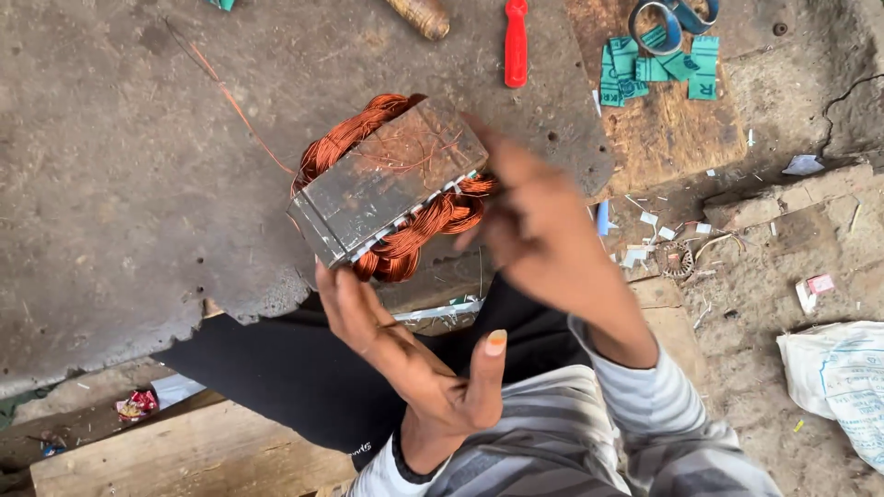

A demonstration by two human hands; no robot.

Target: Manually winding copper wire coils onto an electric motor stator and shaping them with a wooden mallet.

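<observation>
Step in hand: a person holds a metal motor stator core (387, 189) wound with copper wire up over a worn grey work slab (120, 184); it looks like the winding is being handled or checked at this moment.
Stator position: raised in the middle of the view, tilted, its flat steel side facing up, above the slab's broken near edge and the person's lap.
Copper coils (414, 235): bundles bulge from both ends of the core, and a loose strand (241, 115) trails up and left across the slab.
Left hand (405, 359): palm up under the core's near corner, fingers extended together and touching its lower edge, thumb standing free and upright, gripping nothing.
Right hand (539, 225): blurred, against the core's right end by the coil; fingers seem loosely curved, but whether they pinch the wire cannot be told.
Next move calls for: as a judgement, a steady hold from below so the core does not tip, and care not to snag the loose strand.
Nearby tools: a red-handled tool (516, 41) and a wooden handle (419, 14) lie at the slab's far edge, well apart from the hands.
Other items: green paper strips (658, 64) beside scissors (677, 18) on a wooden board, a small round metal part (679, 260) among scraps on the ground, a white sack (843, 382) at right.
In the way: nothing lies between the hands and the core; only the trailing strand could catch.
</observation>
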